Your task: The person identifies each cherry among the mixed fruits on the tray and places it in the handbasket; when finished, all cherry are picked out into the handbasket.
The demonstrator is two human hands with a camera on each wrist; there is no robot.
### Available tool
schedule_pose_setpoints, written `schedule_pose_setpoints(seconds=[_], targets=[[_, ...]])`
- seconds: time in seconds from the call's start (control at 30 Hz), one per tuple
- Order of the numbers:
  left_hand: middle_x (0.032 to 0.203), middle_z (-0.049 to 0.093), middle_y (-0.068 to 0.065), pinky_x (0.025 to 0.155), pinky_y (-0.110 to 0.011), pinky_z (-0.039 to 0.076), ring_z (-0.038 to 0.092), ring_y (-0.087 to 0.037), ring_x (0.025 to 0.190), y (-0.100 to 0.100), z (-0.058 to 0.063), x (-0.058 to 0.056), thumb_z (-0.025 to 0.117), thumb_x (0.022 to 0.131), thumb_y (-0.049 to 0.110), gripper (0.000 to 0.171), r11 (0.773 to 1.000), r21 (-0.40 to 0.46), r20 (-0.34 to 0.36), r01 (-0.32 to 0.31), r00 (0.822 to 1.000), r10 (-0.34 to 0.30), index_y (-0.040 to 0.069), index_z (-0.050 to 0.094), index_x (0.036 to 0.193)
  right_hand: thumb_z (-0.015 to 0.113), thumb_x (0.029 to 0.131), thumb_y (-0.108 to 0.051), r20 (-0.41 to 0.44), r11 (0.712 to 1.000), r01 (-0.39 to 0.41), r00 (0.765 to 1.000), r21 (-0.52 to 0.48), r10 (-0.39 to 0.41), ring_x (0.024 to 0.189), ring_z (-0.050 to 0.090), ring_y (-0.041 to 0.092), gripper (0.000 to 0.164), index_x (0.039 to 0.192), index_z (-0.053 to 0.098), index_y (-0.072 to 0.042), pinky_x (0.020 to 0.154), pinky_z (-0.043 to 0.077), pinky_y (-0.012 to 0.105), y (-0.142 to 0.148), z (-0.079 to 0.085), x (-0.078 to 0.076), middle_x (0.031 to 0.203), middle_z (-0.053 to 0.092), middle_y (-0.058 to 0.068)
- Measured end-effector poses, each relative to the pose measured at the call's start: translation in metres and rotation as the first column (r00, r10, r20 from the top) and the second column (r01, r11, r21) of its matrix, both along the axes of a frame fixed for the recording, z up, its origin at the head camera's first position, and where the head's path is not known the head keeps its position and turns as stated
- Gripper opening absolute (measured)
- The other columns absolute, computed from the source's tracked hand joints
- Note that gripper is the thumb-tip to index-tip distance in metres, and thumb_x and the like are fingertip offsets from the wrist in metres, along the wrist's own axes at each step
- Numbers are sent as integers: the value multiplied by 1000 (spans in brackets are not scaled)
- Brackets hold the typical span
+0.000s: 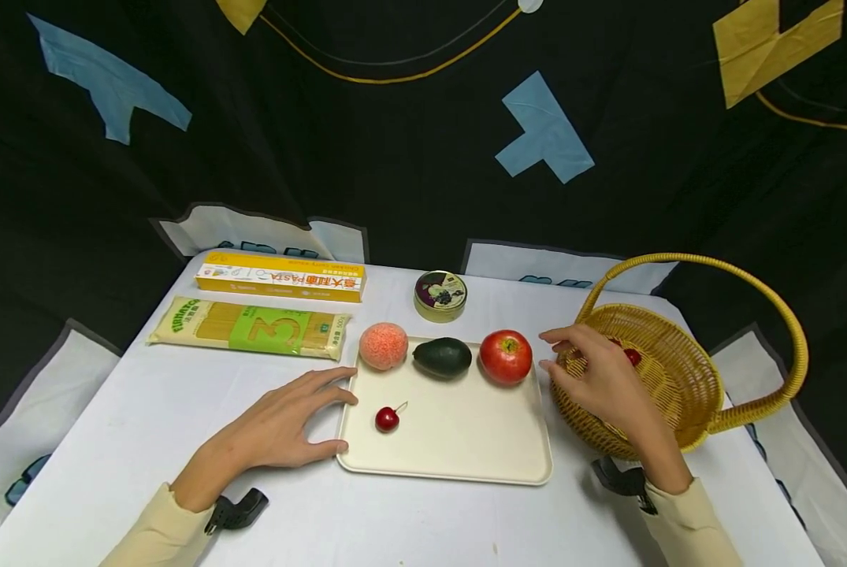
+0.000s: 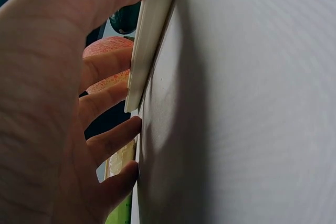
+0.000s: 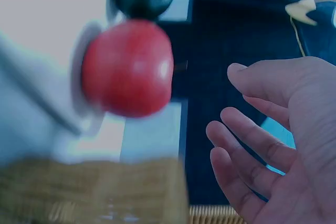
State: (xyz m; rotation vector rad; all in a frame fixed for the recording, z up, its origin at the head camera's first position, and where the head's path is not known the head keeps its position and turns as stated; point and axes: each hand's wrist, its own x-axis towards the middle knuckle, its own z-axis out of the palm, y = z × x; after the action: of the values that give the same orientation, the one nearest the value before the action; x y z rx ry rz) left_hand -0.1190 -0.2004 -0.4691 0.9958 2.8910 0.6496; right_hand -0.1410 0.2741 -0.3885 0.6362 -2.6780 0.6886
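A cream rectangular tray (image 1: 466, 441) lies on the white table, and my left hand (image 1: 288, 421) touches its left edge with spread fingers. On the tray's back side sit a pinkish peach (image 1: 384, 346), a dark green avocado (image 1: 442, 357) and a red apple (image 1: 506, 357). One cherry (image 1: 387, 419) with a stem lies toward the tray's left front. My right hand (image 1: 603, 379) hovers over the left side of a woven basket (image 1: 692, 370), fingers loosely bent and holding nothing. Red cherries (image 1: 633, 357) show inside the basket, partly hidden by that hand. The apple (image 3: 128, 69) appears left of the right hand in the right wrist view.
A yellow pasta box (image 1: 281, 276) and a bag of spaghetti (image 1: 253, 327) lie at the back left. Behind the tray stands a small round tin (image 1: 440, 296). The basket's tall handle (image 1: 785, 315) arches up at the right. A black cloth hangs behind the table.
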Motion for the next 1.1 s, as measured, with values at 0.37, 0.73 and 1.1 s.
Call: schedule_pose_setpoints(seconds=[0.37,0.73,1.1], targets=[[169,43,5,118,-56,45,45,-27,153,1,-1,2,84,88,57,55,1000,0,26,-3,1000,3,31,70,134,91,89,-20,47,989,-142,989,-25,144,95,73,22,38,122,75,-15,79,66,41,-61,-8,-3,117,74,5],[169,42,4,114,-58,49,46,-29,152,0,1,-1,82,90,58,53,1000,14,-9,27,1000,-27,31,69,134,87,92,-28,25,959,-282,959,27,282,99,72,16,37,126,75,-21,80,62,36,-99,-21,2,120,73,-2],[169,43,4,115,-57,47,46,-28,152,-3,1,0,83,89,57,55,1000,16,-6,17,1000,-17,31,69,134,84,94,-28,127,925,-374,923,65,364,101,74,18,33,125,76,-18,76,61,30,-137,-21,8,120,72,0]])
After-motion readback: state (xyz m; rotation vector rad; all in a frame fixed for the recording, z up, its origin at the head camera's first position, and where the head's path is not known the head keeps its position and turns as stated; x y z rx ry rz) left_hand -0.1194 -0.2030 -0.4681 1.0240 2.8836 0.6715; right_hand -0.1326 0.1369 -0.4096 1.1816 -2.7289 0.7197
